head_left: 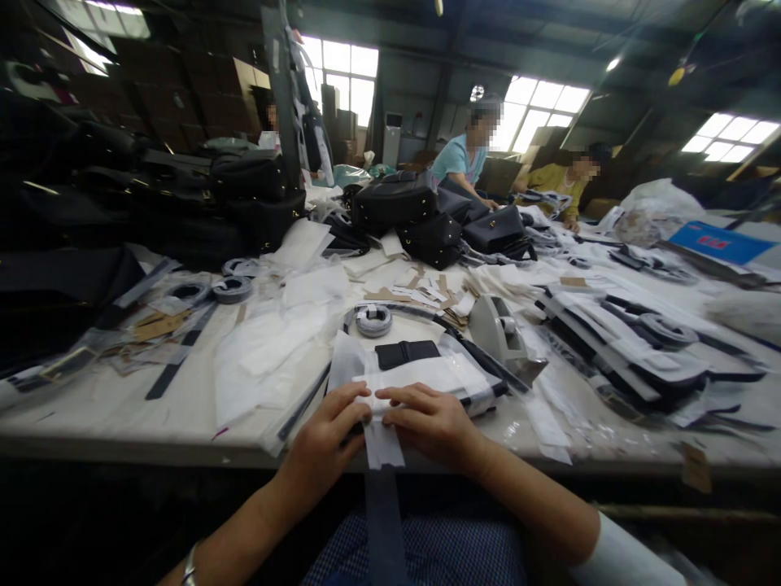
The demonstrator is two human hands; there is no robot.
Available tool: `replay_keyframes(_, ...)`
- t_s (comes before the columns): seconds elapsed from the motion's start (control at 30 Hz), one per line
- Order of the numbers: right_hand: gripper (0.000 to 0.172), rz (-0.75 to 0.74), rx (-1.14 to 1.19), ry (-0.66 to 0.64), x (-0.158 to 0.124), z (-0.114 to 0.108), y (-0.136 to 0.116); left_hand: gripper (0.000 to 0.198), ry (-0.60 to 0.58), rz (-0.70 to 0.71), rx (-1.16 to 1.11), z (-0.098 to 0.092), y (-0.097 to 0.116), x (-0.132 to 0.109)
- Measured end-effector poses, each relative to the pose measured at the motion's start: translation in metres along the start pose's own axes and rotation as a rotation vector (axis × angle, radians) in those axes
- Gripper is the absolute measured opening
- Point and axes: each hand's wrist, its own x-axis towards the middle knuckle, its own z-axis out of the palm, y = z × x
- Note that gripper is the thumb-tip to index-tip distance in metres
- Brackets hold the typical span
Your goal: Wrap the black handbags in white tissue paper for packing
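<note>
My left hand (334, 430) and my right hand (436, 425) meet at the table's front edge, fingertips bent onto white wrapping paper (383, 443). The paper lies around a long strap (386, 521), whose lower end hangs over my lap. Both hands look closed on the paper's sides; the thumbs are partly hidden. Just beyond them is a flat black bag partly covered with white sheet (451, 374). On it rest a small black wallet-like piece (407, 353) and a coiled, wrapped strap (373, 321).
A grey tape dispenser (503, 334) stands right of the bag. Wrapped bag parts (634, 350) are stacked farther right. Clear plastic bags (274, 350) and brown card tags (159, 324) lie left. Black handbags (396, 199) are piled behind; two people (462, 156) work across the table.
</note>
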Motion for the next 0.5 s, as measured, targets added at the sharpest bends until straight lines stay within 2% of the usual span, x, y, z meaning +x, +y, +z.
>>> replay_keyframes(0.1,0.013,-0.072,0.032,0.033,0.0,0.001,0.001,0.019,0.043,0.04,0.012,0.003,0.002,-0.003)
replay_keyframes(0.27,0.013,-0.145,0.023,0.03,-0.004,0.002,0.002,0.023,0.045,0.033,0.088,0.007,0.001,-0.006)
replay_keyframes(0.4,0.01,-0.243,-0.07,0.022,-0.006,0.0,0.002,0.023,-0.029,0.05,0.141,0.0,0.003,-0.002)
replay_keyframes(0.5,0.009,-0.281,-0.104,0.024,-0.009,-0.001,0.005,0.027,-0.15,-0.044,0.1,-0.013,0.011,0.005)
